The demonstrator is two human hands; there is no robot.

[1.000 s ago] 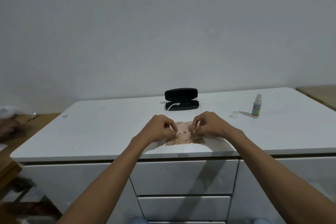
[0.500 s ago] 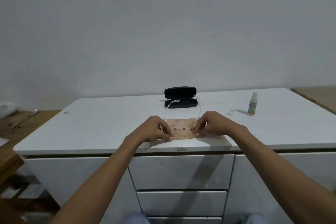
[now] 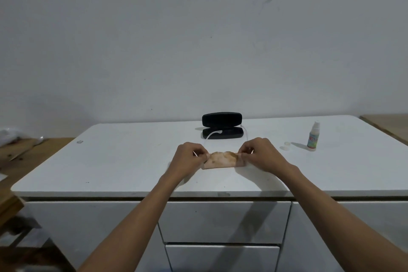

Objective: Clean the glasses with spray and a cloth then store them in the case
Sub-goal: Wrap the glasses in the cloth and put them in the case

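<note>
Head view has both hands out in front, and the picture has shifted: a second ago the cloth (image 3: 223, 159) lay bunched low on the tabletop (image 3: 123, 161), now it is drawn out into a long strip across the front of the glasses (image 3: 220, 132). The left hand (image 3: 189, 158) pinches one end, the right hand (image 3: 260, 154) pinches the other, fingers curled tight. Thin white temple arms run back from the hands toward the open black case (image 3: 221, 126), just behind. I'd say wiping is nearly wrapped up, or the glasses are going in cloth and all. The spray bottle (image 3: 313, 137) stands idle well off to the right, its small cap (image 3: 286, 145) beside it.
</note>
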